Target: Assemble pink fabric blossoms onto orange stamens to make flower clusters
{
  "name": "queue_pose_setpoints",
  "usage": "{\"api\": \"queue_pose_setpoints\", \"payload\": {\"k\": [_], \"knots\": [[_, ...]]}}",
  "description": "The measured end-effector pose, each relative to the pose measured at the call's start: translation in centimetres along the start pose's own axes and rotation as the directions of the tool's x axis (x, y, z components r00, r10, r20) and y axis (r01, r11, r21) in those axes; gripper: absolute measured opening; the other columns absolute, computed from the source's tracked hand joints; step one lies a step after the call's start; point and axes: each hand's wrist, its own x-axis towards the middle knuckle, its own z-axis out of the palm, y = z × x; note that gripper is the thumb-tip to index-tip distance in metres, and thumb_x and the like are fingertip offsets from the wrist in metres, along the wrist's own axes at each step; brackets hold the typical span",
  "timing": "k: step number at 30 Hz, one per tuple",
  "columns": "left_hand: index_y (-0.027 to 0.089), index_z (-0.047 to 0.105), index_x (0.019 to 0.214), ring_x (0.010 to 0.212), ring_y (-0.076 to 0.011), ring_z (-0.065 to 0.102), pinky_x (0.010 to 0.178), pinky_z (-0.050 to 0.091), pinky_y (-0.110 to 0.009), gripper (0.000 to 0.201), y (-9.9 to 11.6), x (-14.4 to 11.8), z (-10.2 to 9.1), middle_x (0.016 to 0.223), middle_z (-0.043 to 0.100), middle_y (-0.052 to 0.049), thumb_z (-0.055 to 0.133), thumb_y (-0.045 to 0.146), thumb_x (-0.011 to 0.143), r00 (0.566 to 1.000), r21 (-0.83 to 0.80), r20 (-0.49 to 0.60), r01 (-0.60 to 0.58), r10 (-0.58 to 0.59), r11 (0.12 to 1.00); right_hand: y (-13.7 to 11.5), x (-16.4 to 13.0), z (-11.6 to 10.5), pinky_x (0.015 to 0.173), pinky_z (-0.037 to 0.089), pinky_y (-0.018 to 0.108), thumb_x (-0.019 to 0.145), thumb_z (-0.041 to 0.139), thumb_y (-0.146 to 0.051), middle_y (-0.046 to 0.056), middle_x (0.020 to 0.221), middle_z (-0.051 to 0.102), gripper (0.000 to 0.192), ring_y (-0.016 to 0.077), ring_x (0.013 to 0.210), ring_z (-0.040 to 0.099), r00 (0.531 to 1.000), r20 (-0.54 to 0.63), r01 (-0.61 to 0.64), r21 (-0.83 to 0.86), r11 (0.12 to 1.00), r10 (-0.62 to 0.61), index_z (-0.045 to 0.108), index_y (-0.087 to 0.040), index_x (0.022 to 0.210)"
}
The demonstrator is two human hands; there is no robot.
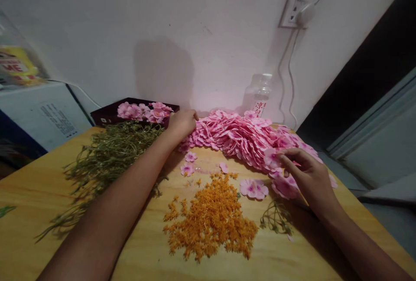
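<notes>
Head view: 2 bare hands work over a wooden table [48, 185] strewn with artificial-flower parts. Left hand [182, 124] reaches far forward, fingers curled down into the left end of the long pile of pink fabric petals [240, 135], close to the dark tray of finished pink blossoms [143, 112]; whether it has closed on any petals I cannot tell, since the fingertips are buried. Right hand [308, 177] sits at the pile's right end, thumb and forefinger pinched together on what looks like 1 pink petal, other fingers loosely fanned.

Nearby: heap of orange stamen pieces [211, 218] in front centre, bundle of green stems [107, 159] under the left forearm, 1 small green sprig [276, 219] just beside the right wrist, loose pink blossom [254, 187] between the orange heap and the right hand, clear bottle [260, 94] against the wall behind the pile.

Judgement on technique: petals are thin and nest tightly, so peeling 1 off cleanly likely needs a light pinch at the edge with a slight sliding motion, not a grab from above. Left hand is best kept pressing the stack so the row does not drag along. Risk: lifting 2 stuck layers at once, or the forearm sweeping stems into the orange heap.
</notes>
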Motion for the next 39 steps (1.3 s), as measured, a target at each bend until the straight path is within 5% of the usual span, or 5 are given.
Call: {"api": "queue_pose_setpoints", "payload": {"k": [12, 21, 26, 33, 39], "knots": [[0.021, 0.070, 0.091, 0.102, -0.0282, 0.058, 0.086, 0.041, -0.038, 0.023, -1.1, 0.5, 1.6, 0.103, 0.069, -0.010, 0.058, 0.028, 0.073, 0.991, 0.058, -0.071, -0.112, 0.116, 0.992, 0.6, -0.3, 0.1, 0.062, 0.047, 0.026, 0.078, 0.064, -0.042, 0.001, 0.087, 0.065, 0.021, 0.0133, 0.069, 0.057, 0.997, -0.034, 0.063, -0.025, 0.998, -0.064, 0.065, -0.023, 0.088], [0.017, 0.068, 0.089, 0.079, -0.0200, 0.062, 0.069, 0.043, -0.027, 0.033, -0.2, 0.8, -2.2, 0.089, 0.071, -0.008, 0.052, 0.043, 0.079, 0.977, -0.176, -0.209, -0.074, 0.037, 0.982, 0.7, 0.1, 0.0, 0.071, 0.050, 0.032, 0.077, 0.064, -0.044, 0.002, 0.083, 0.063, 0.022, 0.0178, 0.074, 0.060, 0.996, -0.084, 0.045, 0.017, 0.999, -0.043, 0.064, -0.023, 0.082], [0.016, 0.070, 0.084, 0.077, -0.0208, 0.062, 0.065, 0.042, -0.027, 0.033, -0.4, 0.2, -3.2, 0.086, 0.072, -0.009, 0.054, 0.043, 0.077, 0.996, -0.197, 0.030, -0.073, 0.080, 0.978, 1.0, 0.2, 0.1, 0.072, 0.051, 0.033, 0.076, 0.066, -0.044, 0.003, 0.085, 0.063, 0.022, 0.0186, 0.076, 0.060, 0.996, -0.075, 0.043, 0.042, 0.998, -0.040, 0.063, -0.023, 0.083], [0.023, 0.068, 0.103, 0.085, -0.0140, 0.063, 0.069, 0.043, -0.019, 0.030, 0.0, -0.3, -3.6, 0.104, 0.071, -0.001, 0.058, 0.026, 0.075, 0.907, -0.210, 0.365, -0.137, 0.208, 0.968, 1.2, 0.1, 0.1, 0.070, 0.050, 0.033, 0.075, 0.066, -0.045, 0.003, 0.083, 0.065, 0.025, 0.0188, 0.074, 0.061, 0.997, -0.062, 0.051, -0.017, 0.999, -0.052, 0.064, -0.022, 0.083], [0.018, 0.068, 0.060, 0.072, -0.0243, 0.064, 0.066, 0.046, -0.028, 0.010, -0.9, -0.8, -3.1, 0.067, 0.070, -0.007, 0.070, 0.027, 0.057, 0.871, 0.073, 0.488, -0.096, 0.049, 0.993, 0.9, 0.0, 0.2, 0.074, 0.049, 0.033, 0.076, 0.065, -0.045, 0.003, 0.084, 0.065, 0.025, 0.0185, 0.076, 0.061, 0.997, -0.052, 0.053, -0.053, 0.997, -0.056, 0.064, -0.022, 0.084]]}}
